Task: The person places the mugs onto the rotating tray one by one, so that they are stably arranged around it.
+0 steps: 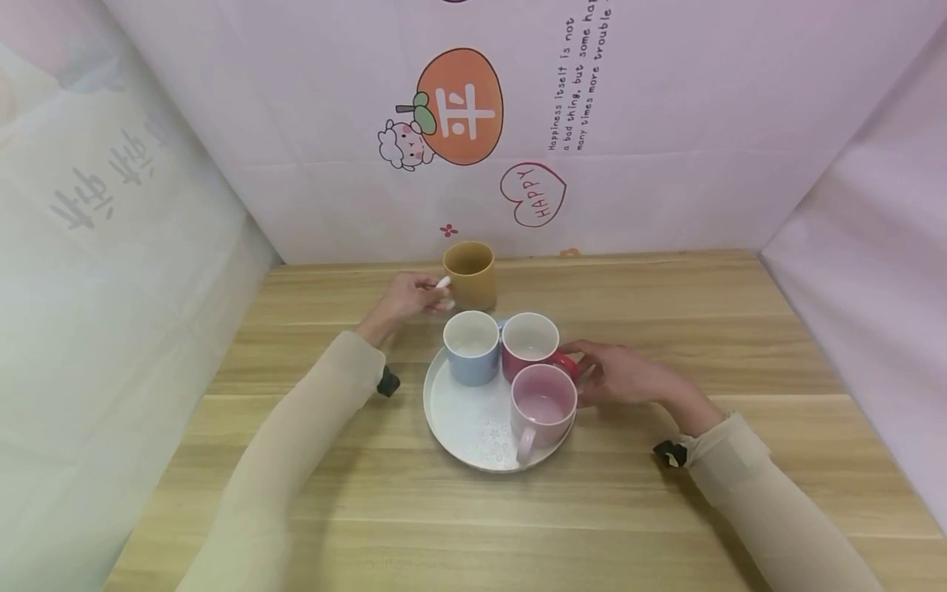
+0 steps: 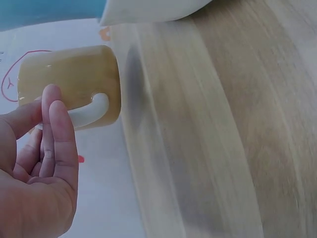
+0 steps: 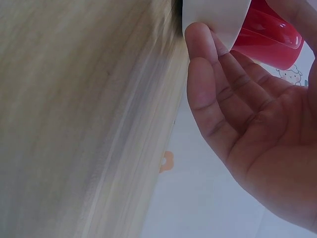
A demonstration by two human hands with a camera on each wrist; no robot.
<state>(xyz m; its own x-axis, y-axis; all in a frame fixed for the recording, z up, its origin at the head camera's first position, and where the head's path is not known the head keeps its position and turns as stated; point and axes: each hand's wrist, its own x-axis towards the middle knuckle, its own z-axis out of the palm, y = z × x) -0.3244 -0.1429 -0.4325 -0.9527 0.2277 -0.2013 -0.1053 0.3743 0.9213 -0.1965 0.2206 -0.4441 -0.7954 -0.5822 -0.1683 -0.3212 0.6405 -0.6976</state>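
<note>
My left hand (image 1: 418,294) pinches the white handle (image 2: 89,113) of a mustard-yellow mug (image 1: 473,284), upright behind the tray. Whether its base touches the table is hard to tell. On the round white tray (image 1: 462,432) stand a light blue mug (image 1: 474,368), a red mug (image 1: 516,368) with a white inside, and a pink mug (image 1: 543,411). At the tray's right side, my right hand (image 1: 617,374) has its thumb by the red mug's handle. In the right wrist view its loosely bent fingers (image 3: 202,87) reach the tray's white rim.
A wooden table (image 1: 510,534) lies under everything. White printed cloth (image 1: 333,205) hangs along its back edge, close behind the yellow mug, and along both sides. Dark straps (image 1: 670,453) hang beneath my wrists.
</note>
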